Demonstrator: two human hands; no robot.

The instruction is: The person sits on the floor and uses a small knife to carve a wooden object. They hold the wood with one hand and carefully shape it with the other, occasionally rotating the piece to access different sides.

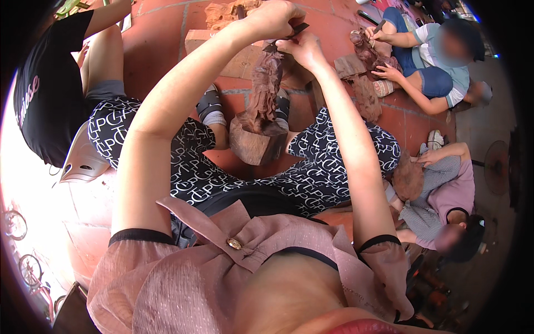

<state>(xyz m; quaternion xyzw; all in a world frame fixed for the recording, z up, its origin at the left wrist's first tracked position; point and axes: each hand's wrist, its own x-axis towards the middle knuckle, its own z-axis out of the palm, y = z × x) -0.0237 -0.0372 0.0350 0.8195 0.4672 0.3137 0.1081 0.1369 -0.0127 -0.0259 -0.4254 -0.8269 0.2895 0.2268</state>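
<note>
The carved wooden figure [263,92] stands between the legs [328,153]. At its far top, the left hand [276,18] pinches a dark strip [300,29]; the right hand [303,51] curls just nearer, its hold impossible to tell.

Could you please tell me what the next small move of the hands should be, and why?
Probably a short, light stroke with the dark slim tool near the top of the carved wooden figure: the left hand and right hand meet around the tool there, and the figure stands between the legs.
</note>
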